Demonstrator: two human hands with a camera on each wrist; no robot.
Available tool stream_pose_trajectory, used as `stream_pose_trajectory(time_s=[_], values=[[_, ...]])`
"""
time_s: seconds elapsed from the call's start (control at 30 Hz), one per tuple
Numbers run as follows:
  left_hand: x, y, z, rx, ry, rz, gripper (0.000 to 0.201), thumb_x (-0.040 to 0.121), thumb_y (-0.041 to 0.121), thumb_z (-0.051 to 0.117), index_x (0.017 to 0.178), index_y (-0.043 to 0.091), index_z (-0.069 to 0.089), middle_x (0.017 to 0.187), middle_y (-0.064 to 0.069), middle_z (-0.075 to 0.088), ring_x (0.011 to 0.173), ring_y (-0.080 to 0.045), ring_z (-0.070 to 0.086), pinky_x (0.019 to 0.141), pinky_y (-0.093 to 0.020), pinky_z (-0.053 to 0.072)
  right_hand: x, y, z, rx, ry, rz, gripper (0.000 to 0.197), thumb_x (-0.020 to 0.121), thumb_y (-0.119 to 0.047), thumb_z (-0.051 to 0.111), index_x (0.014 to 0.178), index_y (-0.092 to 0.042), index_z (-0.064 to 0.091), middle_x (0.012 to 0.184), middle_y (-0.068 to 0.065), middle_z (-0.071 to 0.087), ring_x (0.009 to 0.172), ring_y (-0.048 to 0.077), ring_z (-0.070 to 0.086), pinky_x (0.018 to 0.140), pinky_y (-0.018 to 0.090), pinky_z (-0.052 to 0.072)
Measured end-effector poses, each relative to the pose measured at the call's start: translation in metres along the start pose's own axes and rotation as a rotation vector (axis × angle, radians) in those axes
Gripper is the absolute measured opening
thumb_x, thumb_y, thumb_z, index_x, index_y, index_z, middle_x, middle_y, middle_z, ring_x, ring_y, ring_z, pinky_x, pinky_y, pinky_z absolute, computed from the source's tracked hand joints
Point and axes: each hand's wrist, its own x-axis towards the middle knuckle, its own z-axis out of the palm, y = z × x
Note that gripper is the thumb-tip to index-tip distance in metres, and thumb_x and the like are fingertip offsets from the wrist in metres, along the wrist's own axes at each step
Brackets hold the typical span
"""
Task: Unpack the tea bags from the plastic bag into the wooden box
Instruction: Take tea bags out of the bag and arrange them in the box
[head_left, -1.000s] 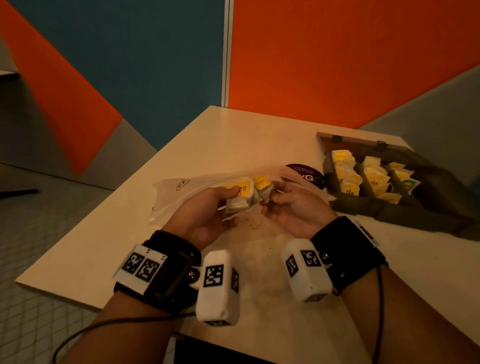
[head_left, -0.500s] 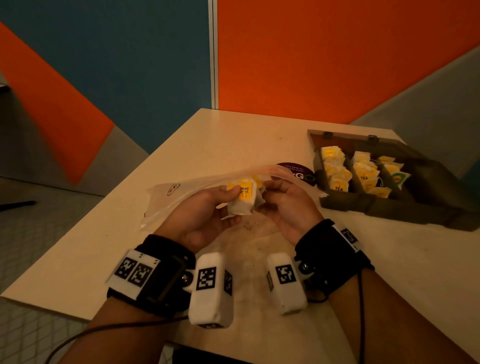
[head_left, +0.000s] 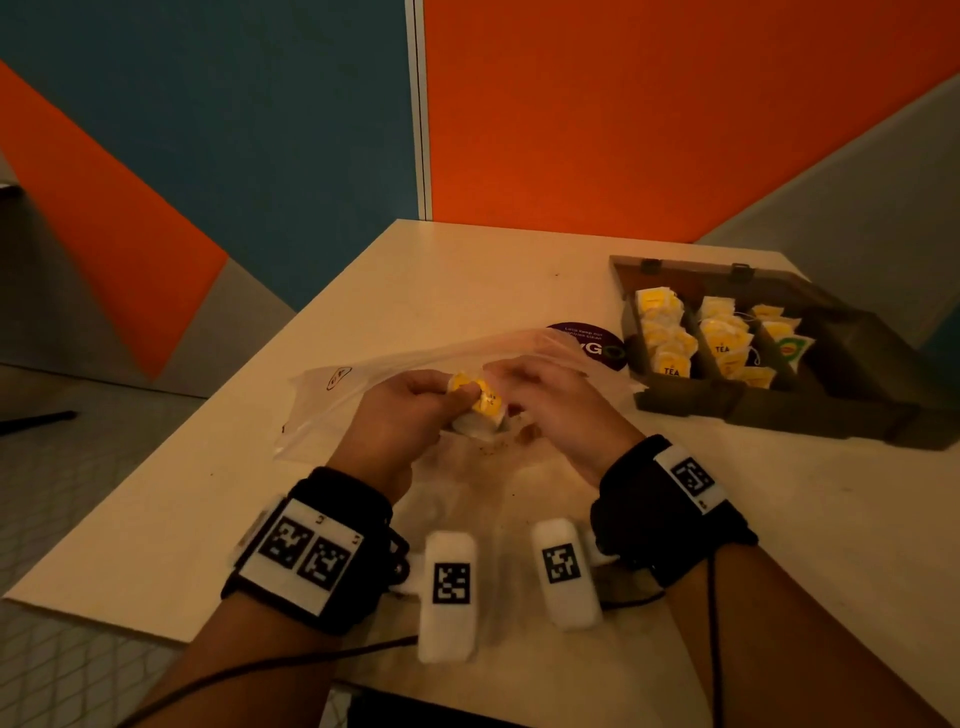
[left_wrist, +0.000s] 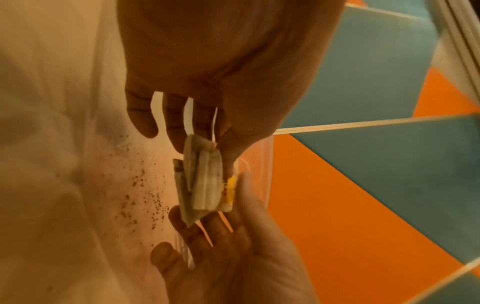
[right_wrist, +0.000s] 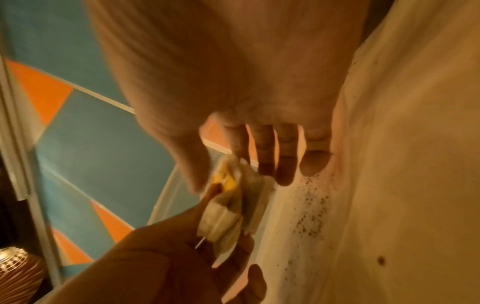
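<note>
A small stack of white tea bags with yellow tags (head_left: 480, 408) sits between both hands above the table. My left hand (head_left: 457, 400) pinches the stack from the left with thumb and fingers. My right hand (head_left: 511, 400) pinches its yellow-tagged side. The left wrist view shows the stack (left_wrist: 205, 183) edge-on, left hand (left_wrist: 205, 154) above, right hand (left_wrist: 215, 205) below. In the right wrist view the tea bags (right_wrist: 228, 218) lie under the right hand (right_wrist: 231, 176). The clear plastic bag (head_left: 363, 384) lies flat behind the hands. The wooden box (head_left: 769, 405) stands open at the right, holding several tea bags.
A round purple sticker (head_left: 592, 345) lies between the plastic bag and the box. Loose tea crumbs (head_left: 488, 441) dot the table (head_left: 208, 519) under the hands. The table's left edge runs diagonally beside my left arm. Orange and blue wall panels stand behind.
The right hand's separate tea bag has joined the stack in the left hand. Both hands have closed together and turned the stack more edge-on.
</note>
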Motion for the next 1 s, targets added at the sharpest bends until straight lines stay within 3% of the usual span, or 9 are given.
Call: stream_pose_trajectory(time_s=[0.1,0.23,0.33,0.4,0.5,0.67,0.73,0.87,1.0], values=[[-0.002,0.001,0.003,0.028,-0.002,0.094,0.011,0.086,0.004,0.066,0.091,-0.004,0.071,0.067,-0.006,0.067,0.044,0.001,0.057,0.042,-0.009,0.040,-0.004,0.001,0.001,-0.206,-0.048,-0.082,0.012,0.091,-0.019,0.065,0.094,-0.007,0.068,0.080,0.004,0.067,0.063,0.002,0.057,0.053,0.013,0.041],[0.000,0.001,-0.002,0.036,0.030,0.109,0.023,0.081,0.015,0.074,0.103,0.010,0.070,0.077,-0.006,0.069,0.059,-0.004,0.061,0.053,-0.018,0.043,-0.003,0.003,-0.004,-0.132,0.007,-0.059,0.020,0.088,-0.008,0.068,0.070,-0.012,0.061,0.056,-0.002,0.056,0.044,0.002,0.048,0.050,0.018,0.038],[0.002,0.001,-0.007,0.016,-0.017,0.040,0.019,0.082,0.020,0.073,0.099,0.012,0.072,0.083,-0.009,0.070,0.074,-0.017,0.061,0.065,-0.029,0.046,-0.002,0.003,-0.006,-0.012,0.019,-0.012,0.006,0.086,-0.004,0.069,0.081,-0.005,0.067,0.061,0.007,0.059,0.050,0.011,0.050,0.049,0.023,0.042],[0.001,0.002,-0.008,-0.008,-0.064,0.026,0.010,0.085,0.016,0.069,0.087,0.008,0.074,0.083,-0.013,0.070,0.074,-0.021,0.059,0.067,-0.031,0.047,-0.003,0.001,-0.007,0.056,0.029,0.010,0.011,0.084,-0.001,0.069,0.095,0.003,0.067,0.065,0.009,0.062,0.053,0.014,0.054,0.048,0.022,0.045],[0.002,0.001,-0.007,-0.007,-0.033,0.071,0.008,0.084,0.010,0.069,0.080,0.007,0.075,0.078,-0.015,0.070,0.069,-0.022,0.059,0.069,-0.034,0.048,-0.004,-0.001,-0.007,0.096,0.054,0.003,0.015,0.081,0.003,0.072,0.092,-0.002,0.062,0.068,0.014,0.066,0.054,0.019,0.061,0.047,0.024,0.049],[0.007,-0.004,0.000,0.134,0.099,0.205,0.009,0.083,0.011,0.073,0.077,0.006,0.076,0.059,-0.004,0.067,0.048,-0.006,0.055,0.051,-0.021,0.046,-0.005,-0.003,-0.003,0.034,0.111,-0.011,0.020,0.079,0.004,0.074,0.087,-0.001,0.056,0.072,0.025,0.067,0.057,0.029,0.066,0.054,0.033,0.058],[0.010,-0.010,0.002,0.215,0.155,0.228,0.011,0.082,0.017,0.074,0.072,0.013,0.076,0.057,-0.002,0.067,0.047,-0.007,0.055,0.052,-0.026,0.047,-0.006,-0.003,-0.001,0.028,0.115,-0.026,0.021,0.078,0.006,0.074,0.086,-0.001,0.055,0.076,0.030,0.066,0.056,0.029,0.067,0.057,0.038,0.059],[0.014,-0.017,0.003,0.265,0.200,0.235,0.013,0.080,0.022,0.073,0.067,0.019,0.075,0.063,-0.004,0.071,0.058,-0.021,0.064,0.064,-0.046,0.059,-0.007,-0.004,0.003,-0.010,0.093,-0.085,0.025,0.075,0.009,0.075,0.082,-0.005,0.055,0.069,0.019,0.061,0.052,0.024,0.065,0.056,0.041,0.060],[0.013,-0.016,0.005,0.275,0.204,0.254,0.012,0.078,0.021,0.075,0.067,0.019,0.074,0.064,-0.003,0.072,0.061,-0.022,0.067,0.063,-0.044,0.059,-0.006,-0.004,0.004,-0.095,0.088,-0.137,0.020,0.073,0.005,0.079,0.082,-0.004,0.064,0.071,0.012,0.057,0.058,0.027,0.065,0.050,0.032,0.057]])
